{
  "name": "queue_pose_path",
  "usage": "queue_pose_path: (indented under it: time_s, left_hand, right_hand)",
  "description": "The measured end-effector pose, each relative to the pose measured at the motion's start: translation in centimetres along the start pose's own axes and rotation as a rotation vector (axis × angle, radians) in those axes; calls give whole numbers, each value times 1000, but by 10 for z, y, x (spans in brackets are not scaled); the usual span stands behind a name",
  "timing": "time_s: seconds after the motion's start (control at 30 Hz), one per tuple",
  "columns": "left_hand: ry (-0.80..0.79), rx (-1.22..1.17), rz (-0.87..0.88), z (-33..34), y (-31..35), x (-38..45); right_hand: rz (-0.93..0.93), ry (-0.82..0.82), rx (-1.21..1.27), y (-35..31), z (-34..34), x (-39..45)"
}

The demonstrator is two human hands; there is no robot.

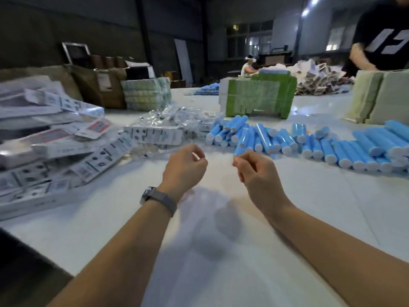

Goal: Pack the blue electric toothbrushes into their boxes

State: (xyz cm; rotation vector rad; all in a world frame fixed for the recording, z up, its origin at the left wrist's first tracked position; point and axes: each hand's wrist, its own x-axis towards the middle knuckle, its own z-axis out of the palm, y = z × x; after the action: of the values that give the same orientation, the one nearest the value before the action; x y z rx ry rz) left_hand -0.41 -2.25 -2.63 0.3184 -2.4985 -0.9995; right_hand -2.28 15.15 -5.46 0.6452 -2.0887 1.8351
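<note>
Right hand (254, 171) pinches one blue cylindrical plastic toothbrush handle (241, 144), long axis pointing away; left hand (184, 166), loosely curled and holding nothing clear, sits nearer the flat white cardboard boxes (53, 151).

Pretty dim warehouse-type room, dark walls (44, 29), a white table (221, 251), and windows (250, 38) glowing at the back.

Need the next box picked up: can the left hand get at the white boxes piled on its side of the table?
Probably yes. The left hand holds nothing visible, and only bare table lies between it and the white boxes.
</note>
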Motion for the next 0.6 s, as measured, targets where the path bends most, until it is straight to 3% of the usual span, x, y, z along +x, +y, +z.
queue_pose_path:
  time_s: [0.17, 0.23, 0.33, 0.47, 0.6]
  left_hand:
    - [211, 579, -203, -71, -65, 31]
    - [223, 733, -328, -97, -94, 35]
    - [116, 832, -413, -114, -122, 37]
    - [129, 1028, -384, -112, -126, 38]
    - [216, 834, -239, -109, -94, 28]
  right_hand:
    - [-116, -133, -128, -6, 6, -12]
    - [-149, -168, -166, -10, 7, -15]
    - [-172, -190, -179, -11, 7, -16]
    - [-151, -203, -144, -10, 6, -17]
    - [-151, -188, -148, -8, 6, -13]
